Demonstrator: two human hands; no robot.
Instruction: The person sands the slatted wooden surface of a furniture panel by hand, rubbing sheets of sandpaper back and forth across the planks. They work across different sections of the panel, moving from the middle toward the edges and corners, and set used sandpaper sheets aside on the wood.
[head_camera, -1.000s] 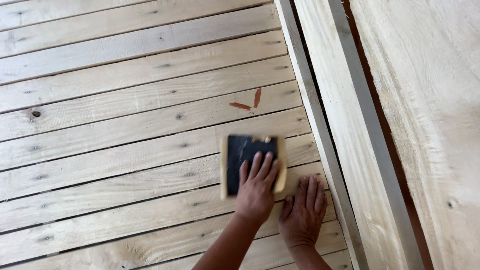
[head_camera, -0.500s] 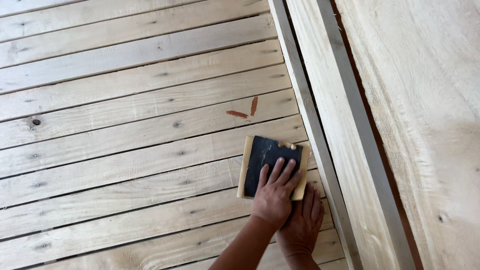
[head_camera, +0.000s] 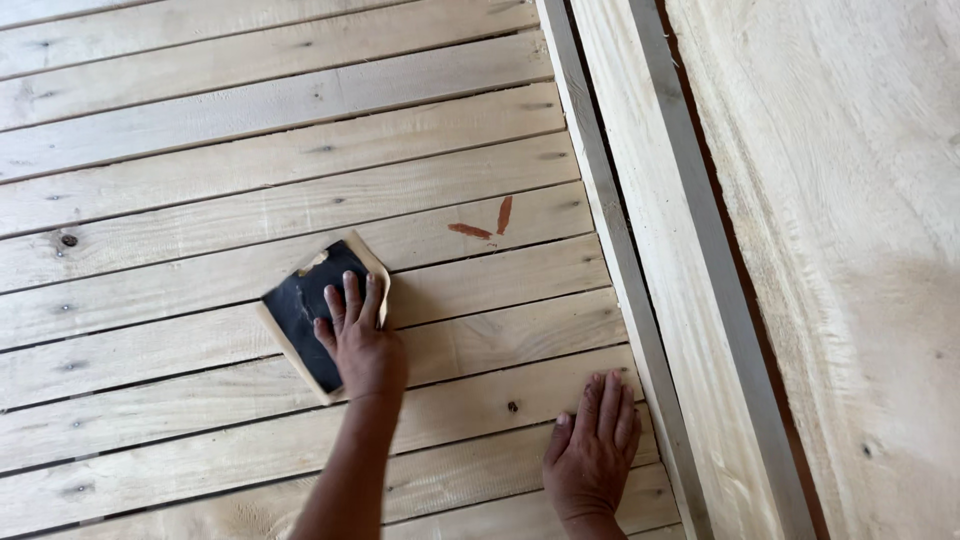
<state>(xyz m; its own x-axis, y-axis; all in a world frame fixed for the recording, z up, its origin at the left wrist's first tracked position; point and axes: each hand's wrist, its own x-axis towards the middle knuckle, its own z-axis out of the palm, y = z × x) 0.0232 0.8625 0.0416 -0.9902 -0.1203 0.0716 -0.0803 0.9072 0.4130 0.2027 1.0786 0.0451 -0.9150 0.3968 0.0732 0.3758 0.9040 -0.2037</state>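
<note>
Sandpaper (head_camera: 312, 312) is what the work turns on, but take the scene from the big pieces down. Widest of all is the slatted pine panel (head_camera: 250, 200), pale boards running nearly level across the view with dark gaps between them and a few knots. Along its right edge runs the long frame rail (head_camera: 640, 260), and beyond that a broad rough plank (head_camera: 850, 250) fills the right side.

Down a size: the left hand (head_camera: 362, 345) lies flat on the sheet, fingers together and stretched forward, palm bearing down, not curled around anything. The right hand (head_camera: 595, 450) is spread open on a lower slat, just beside the rail, fingers slightly fanned, holding nothing (it looks like a brace for the body).

Then the sheet itself: a dark abrasive face with a tan backing, lying askew across two or three slats, left of the panel's middle. One corner curls up near the fingertips, so I judge it thin, light and floppy, easy to crease or tear at the edge. Gritty rather than slippery, it should stay put under a flat palm; pressing over its middle looks better than pinching that curled corner.

Smallest: two reddish-brown marks (head_camera: 485, 222) on a slat up and to the right, well apart from both hands.
</note>
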